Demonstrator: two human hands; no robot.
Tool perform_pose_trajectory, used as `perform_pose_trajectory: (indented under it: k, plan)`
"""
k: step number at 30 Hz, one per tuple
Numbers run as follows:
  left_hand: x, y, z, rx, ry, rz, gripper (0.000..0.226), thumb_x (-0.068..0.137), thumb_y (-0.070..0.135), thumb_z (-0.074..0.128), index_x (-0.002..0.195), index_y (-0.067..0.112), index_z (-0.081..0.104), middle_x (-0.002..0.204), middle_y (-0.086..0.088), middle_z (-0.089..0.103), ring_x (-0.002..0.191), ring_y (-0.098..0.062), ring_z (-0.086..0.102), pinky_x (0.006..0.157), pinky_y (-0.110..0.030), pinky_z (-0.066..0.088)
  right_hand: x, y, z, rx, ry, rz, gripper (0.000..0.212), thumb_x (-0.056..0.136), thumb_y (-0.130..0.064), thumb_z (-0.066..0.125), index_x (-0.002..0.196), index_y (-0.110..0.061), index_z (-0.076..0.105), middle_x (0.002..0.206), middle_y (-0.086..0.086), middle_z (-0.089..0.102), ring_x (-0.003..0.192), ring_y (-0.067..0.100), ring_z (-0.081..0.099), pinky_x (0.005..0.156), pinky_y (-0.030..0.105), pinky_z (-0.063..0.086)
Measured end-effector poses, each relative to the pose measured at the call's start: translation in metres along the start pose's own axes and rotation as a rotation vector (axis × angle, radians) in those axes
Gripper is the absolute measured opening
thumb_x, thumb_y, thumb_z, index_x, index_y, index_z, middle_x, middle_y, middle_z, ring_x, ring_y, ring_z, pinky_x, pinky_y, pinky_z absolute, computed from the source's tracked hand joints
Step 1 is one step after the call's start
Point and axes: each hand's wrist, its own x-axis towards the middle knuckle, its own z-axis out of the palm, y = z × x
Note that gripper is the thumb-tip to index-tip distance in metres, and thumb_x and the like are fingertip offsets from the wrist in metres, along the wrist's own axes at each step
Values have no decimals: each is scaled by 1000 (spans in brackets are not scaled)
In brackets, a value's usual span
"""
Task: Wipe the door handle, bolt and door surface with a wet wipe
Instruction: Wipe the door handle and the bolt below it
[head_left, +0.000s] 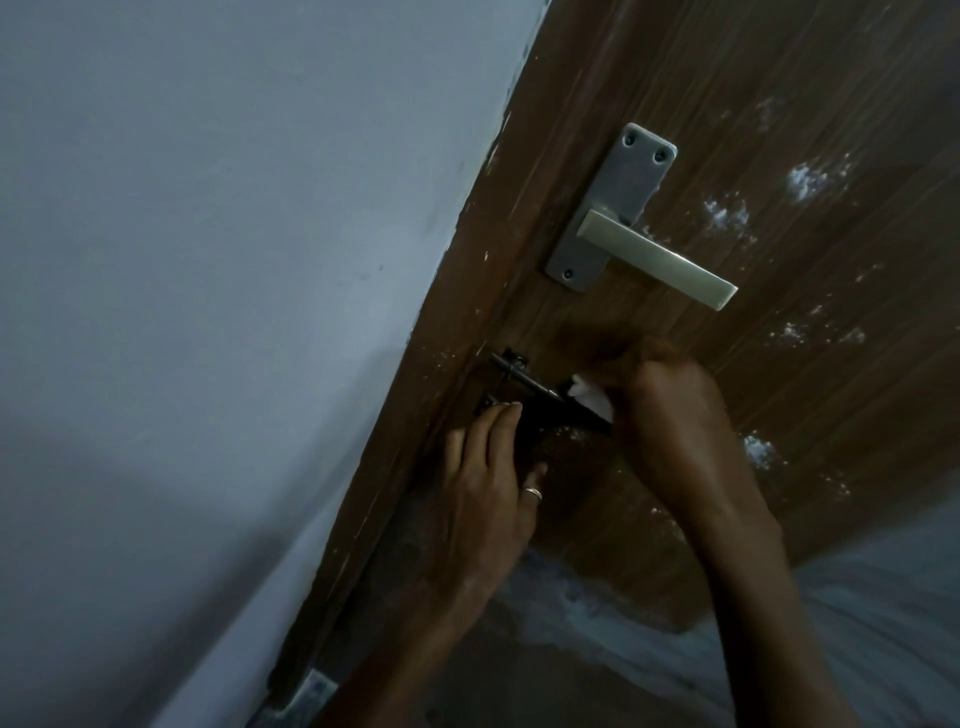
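A brown wood-grain door (779, 130) fills the upper right, flecked with white marks. On it sits a silver lever handle (654, 260) on a grey backplate. Below the handle is a dark sliding bolt (524, 384) near the door's edge. My right hand (675, 410) is closed around a white wet wipe (745, 397) pressed against the right end of the bolt. My left hand (483, 467), with a ring on one finger, rests on the door just under the bolt, fingertips touching its left part.
A pale blue-grey wall (208, 312) takes up the whole left side, meeting the brown door frame (415, 441). Light fabric (857, 597) shows at the lower right below the door. A metal plate (311, 691) sits low on the frame.
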Motion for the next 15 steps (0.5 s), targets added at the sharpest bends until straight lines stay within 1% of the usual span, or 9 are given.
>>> perform_pose_trajectory:
  k: [2, 4, 6, 7, 9, 10, 12, 13, 15]
  plan:
    - [2, 4, 0, -9, -1, -11, 66, 83, 33, 76, 140, 15, 47, 138, -5, 55, 120, -21, 52, 88, -30, 51, -16, 12, -12, 97, 129, 33, 19, 93, -20, 66, 110, -18, 74, 102, 3, 64, 86, 16, 61, 72, 30, 52]
    - [4, 10, 0, -11, -20, -37, 67, 85, 37, 74, 142, 17, 46, 139, -4, 54, 121, -19, 50, 88, -27, 47, -29, 20, -19, 153, 243, 97, 19, 90, -15, 64, 107, -16, 73, 92, -3, 59, 75, 9, 54, 64, 21, 44]
    - [6, 14, 2, -5, -31, -64, 67, 87, 40, 71, 144, 18, 45, 141, -3, 52, 124, -18, 48, 88, -25, 42, -34, 22, -17, 186, 287, 114, 20, 90, -18, 62, 107, -15, 72, 93, -8, 57, 77, 4, 51, 67, 13, 38]
    - [7, 15, 3, 9, -30, -75, 66, 87, 41, 71, 143, 18, 45, 141, -2, 51, 124, -18, 48, 88, -24, 40, -31, 20, -13, 210, 292, 103, 20, 90, -20, 61, 106, -16, 73, 95, -9, 58, 78, 0, 50, 68, 11, 39]
    - [10, 17, 5, 74, -29, -66, 62, 86, 41, 70, 140, 18, 48, 139, -2, 53, 121, -19, 49, 85, -24, 40, -24, 16, -3, 247, 305, 62, 18, 90, -18, 66, 105, -19, 76, 96, -10, 61, 78, -6, 50, 72, 6, 39]
    - [11, 16, 5, 115, -24, -49, 59, 86, 40, 71, 137, 18, 50, 136, -2, 54, 118, -19, 50, 83, -23, 40, -20, 14, 3, 264, 307, 33, 17, 90, -16, 70, 104, -20, 77, 97, -10, 64, 80, -4, 54, 74, 6, 42]
    - [11, 13, 6, 180, 0, -12, 52, 85, 36, 72, 130, 17, 56, 129, -4, 58, 110, -22, 53, 80, -24, 44, -13, 9, 17, 284, 268, -24, 17, 90, -17, 73, 106, -19, 78, 102, -4, 69, 91, 8, 64, 78, 21, 52]
    - [11, 10, 6, 208, 17, 6, 47, 85, 34, 72, 126, 16, 58, 126, -6, 59, 107, -23, 55, 78, -27, 47, -11, 6, 24, 254, 238, -42, 17, 91, -18, 72, 107, -18, 77, 104, 0, 68, 94, 15, 65, 78, 29, 54]
    - [11, 5, 3, 245, 51, 36, 37, 88, 32, 69, 120, 15, 62, 120, -8, 61, 102, -24, 57, 76, -31, 51, -13, 1, 35, 114, 191, -33, 21, 91, -17, 71, 111, -15, 76, 104, 6, 64, 96, 25, 62, 72, 37, 55]
